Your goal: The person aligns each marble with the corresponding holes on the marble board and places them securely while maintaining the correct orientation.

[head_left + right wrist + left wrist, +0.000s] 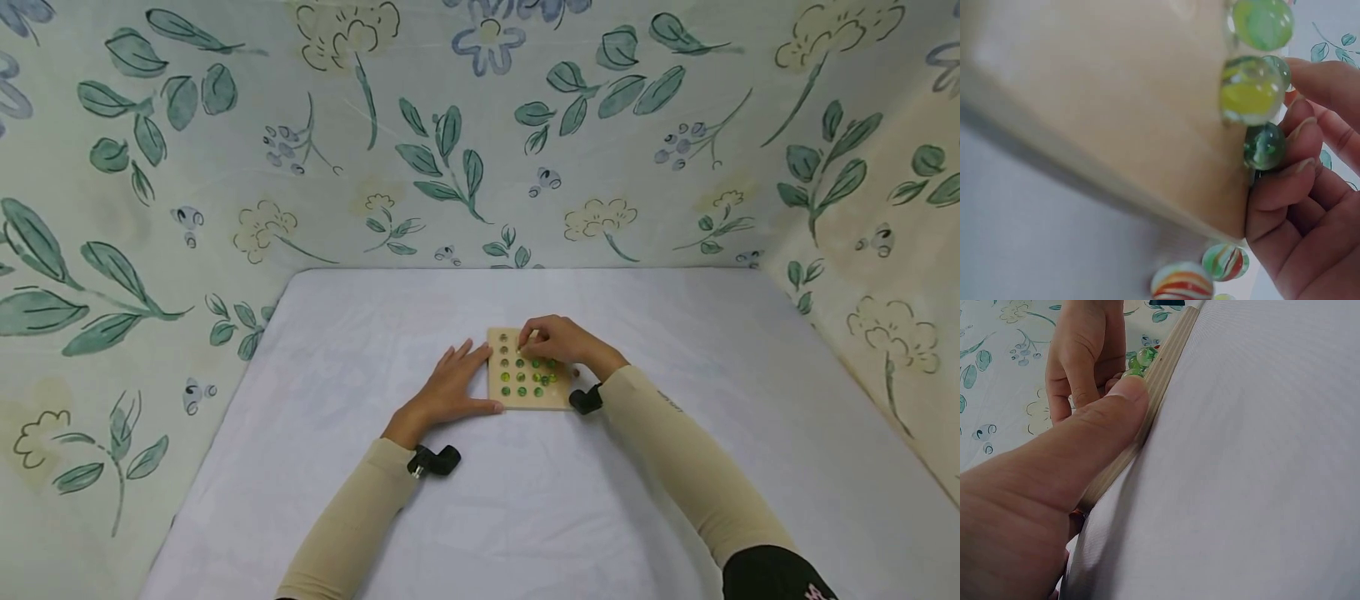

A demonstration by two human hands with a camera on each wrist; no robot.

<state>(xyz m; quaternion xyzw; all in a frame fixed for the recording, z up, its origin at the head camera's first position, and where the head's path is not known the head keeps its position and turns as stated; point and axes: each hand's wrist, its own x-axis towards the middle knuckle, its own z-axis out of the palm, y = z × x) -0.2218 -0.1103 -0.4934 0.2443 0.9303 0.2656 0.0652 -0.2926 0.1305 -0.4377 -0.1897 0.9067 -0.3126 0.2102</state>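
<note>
A pale wooden board with rows of round hollows lies on the white cloth, and green and yellow-green glass marbles fill its nearer rows. My left hand braces the near left corner, fingers spread against the left side; its thumb presses along the front edge. Over the far part of the board, my right hand curls its fingertips together around a small marble, mostly hidden by the fingers. In the right wrist view, those fingers come close beside a dark green marble and a yellow one.
Striped marbles, one orange and white and one green and red, lie just past the board's edge. White cloth covers the table. Behind it hangs a leaf-and-flower patterned sheet. Black wrist cameras sit on both wrists.
</note>
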